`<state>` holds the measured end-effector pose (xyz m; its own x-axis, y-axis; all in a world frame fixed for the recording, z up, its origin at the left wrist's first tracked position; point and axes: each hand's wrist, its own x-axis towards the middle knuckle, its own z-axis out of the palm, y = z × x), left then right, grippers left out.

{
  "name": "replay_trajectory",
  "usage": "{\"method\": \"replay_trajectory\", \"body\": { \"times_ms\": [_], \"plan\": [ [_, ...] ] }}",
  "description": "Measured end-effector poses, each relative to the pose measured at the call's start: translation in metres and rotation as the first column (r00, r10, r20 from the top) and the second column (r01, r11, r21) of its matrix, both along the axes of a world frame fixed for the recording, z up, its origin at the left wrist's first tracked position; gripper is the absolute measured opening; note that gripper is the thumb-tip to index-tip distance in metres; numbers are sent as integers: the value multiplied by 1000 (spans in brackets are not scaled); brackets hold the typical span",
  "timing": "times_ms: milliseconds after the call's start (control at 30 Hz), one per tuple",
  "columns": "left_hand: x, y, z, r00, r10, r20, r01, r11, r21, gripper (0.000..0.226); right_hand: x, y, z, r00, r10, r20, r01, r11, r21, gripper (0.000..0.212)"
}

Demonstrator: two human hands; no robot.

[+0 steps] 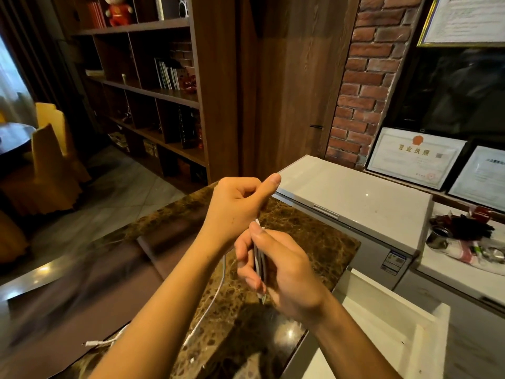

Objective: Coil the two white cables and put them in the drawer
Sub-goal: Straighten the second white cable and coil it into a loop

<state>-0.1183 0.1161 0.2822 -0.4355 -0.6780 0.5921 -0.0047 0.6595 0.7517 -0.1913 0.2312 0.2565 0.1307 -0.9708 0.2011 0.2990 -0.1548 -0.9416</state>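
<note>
Head view: the right hand has its grip closed on the folded loops of one white cable; the left hand is fisted, contents unclear. Cable tail trails across the tabletop. Keep loops even; the drawer stands open.

Framed certificate against the brick wall: heading 营业执照 legible, small print too fine to read. Neighbouring frame at right: printed lines, illegible. Upper frame: text blurred. Blue sticker on white freezer front: illegible.
</note>
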Motion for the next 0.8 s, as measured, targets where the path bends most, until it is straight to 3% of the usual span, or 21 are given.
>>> {"method": "replay_trajectory", "body": {
  "times_ms": [133, 267, 367, 567, 800],
  "plan": [
    [-3, 18, -20, 990, -88, -111, 115, 956, 270, 53, -6, 1, 10, 996, 17, 86, -17, 1000, -10, 38],
    [-6, 37, -46, 993, -46, -109, 85, 917, 390, 44, -15, -8, 15, 984, -22, 180, 28, 999, -33, 40],
    [-11, 51, -53, 997, 35, -64, -8, 924, 382, 48, -20, -13, 18, 981, -18, 191, 23, 1000, -20, 41],
    [-9, 60, -59, 963, 37, -268, 52, 947, 316, 28, -24, -17, 29, 982, -33, 184, 36, 999, -12, 43],
    [-9, 73, -67, 993, 73, -94, -38, 944, 329, 37, -36, -27, 46, 974, -110, 199, 115, 993, -12, 43]
  ]
}}
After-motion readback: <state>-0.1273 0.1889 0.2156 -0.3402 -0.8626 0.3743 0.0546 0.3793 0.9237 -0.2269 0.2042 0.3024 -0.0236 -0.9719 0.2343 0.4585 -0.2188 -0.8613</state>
